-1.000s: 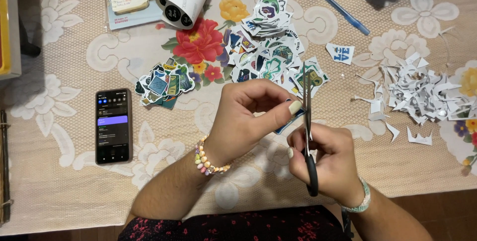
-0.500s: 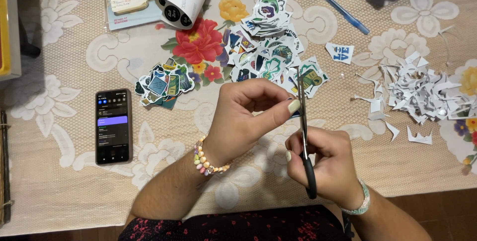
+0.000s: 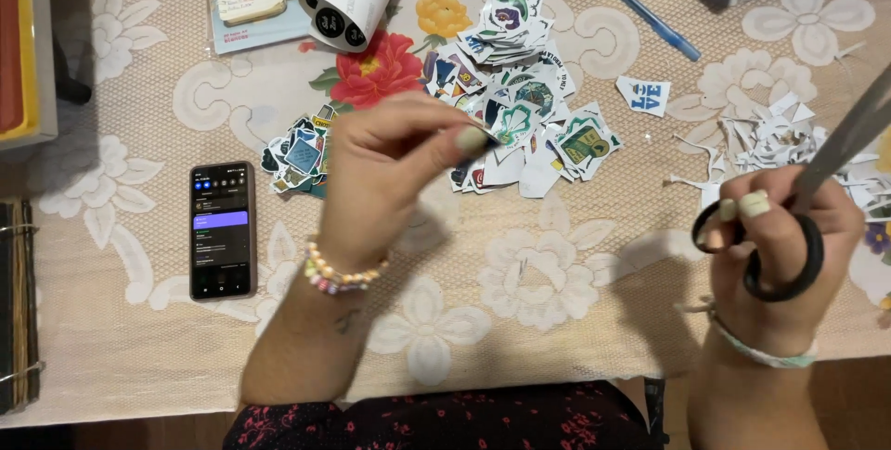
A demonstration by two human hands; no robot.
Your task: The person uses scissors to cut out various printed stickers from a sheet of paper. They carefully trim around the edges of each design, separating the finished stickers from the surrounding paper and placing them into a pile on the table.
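1. A small cut-out sticker point(image 3: 484, 137) is pinched between the thumb and fingertips of the left hand point(image 3: 390, 167). It is held just above the tabletop point(image 3: 575, 320), at the near edge of the large sticker pile point(image 3: 520, 107), so that it is within reach of the other cut pieces.
2. The scissors point(image 3: 789, 227) are gripped by the right hand point(image 3: 775, 246), with the fingers closed through the black loops. The blades are pointed up and away to the right, clear of the other hand. Whether the blades are open cannot be told, since they are blurred.
3. The white paper scraps point(image 3: 770, 139) are kept apart at the right, separate from the finished stickers. A second, smaller pile point(image 3: 299, 155) lies beside the phone point(image 3: 222, 229).
4. Compared with the earlier frames, the hands have been drawn well apart. One second ago they were together at the centre, with the scissors upright and set against the piece. The scissors have since been swung to the right, and the piece has been carried toward the large pile.
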